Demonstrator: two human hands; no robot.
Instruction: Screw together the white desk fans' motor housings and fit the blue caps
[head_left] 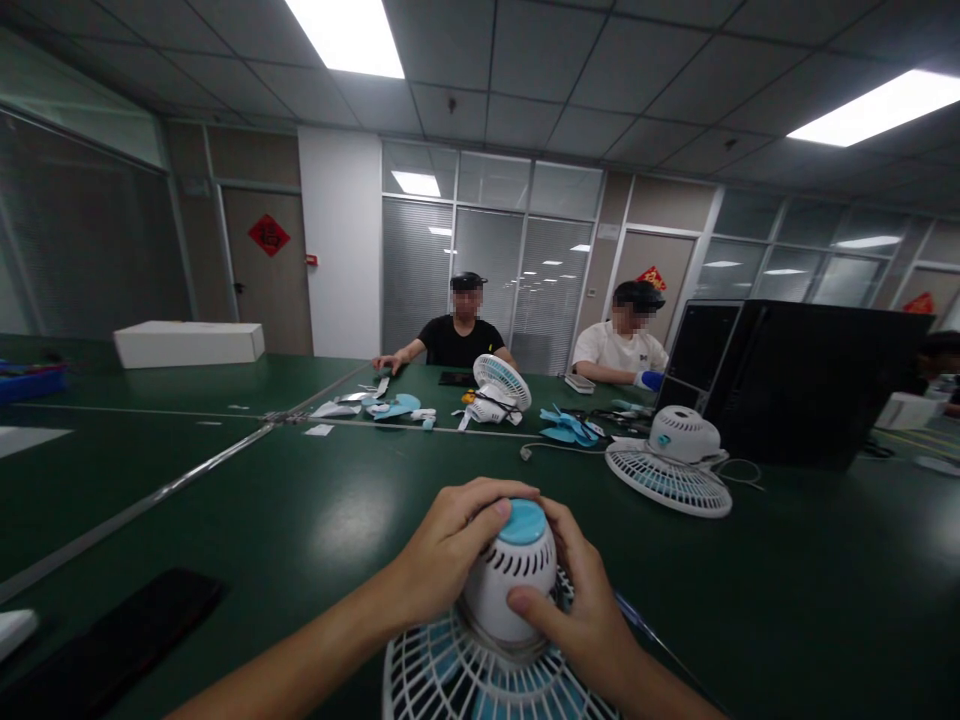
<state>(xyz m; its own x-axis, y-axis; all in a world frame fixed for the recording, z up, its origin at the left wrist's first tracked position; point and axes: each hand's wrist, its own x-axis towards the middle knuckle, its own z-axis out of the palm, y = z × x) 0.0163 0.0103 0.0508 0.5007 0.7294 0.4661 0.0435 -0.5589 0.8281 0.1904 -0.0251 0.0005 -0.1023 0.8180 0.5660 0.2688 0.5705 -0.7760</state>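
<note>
Right in front of me a white fan (506,600) lies with its grille (442,665) facing down on the green table. Its rounded motor housing points up and ends in a light-blue cap (523,522). My left hand (457,535) wraps the left and far side of the housing, its fingers beside the cap. Around the right side curls my right hand (581,590), with the thumb pressed on the near face of the housing. Blue blades show through the grille. Some fingertips behind the housing are hidden.
Across the green table (285,530) sit two people. Another white fan (667,470) lies by a black computer case (802,380). A part-open fan (499,390), blue fan blades (570,427) and loose parts lie farther off. A black pouch-like object (112,640) is at left.
</note>
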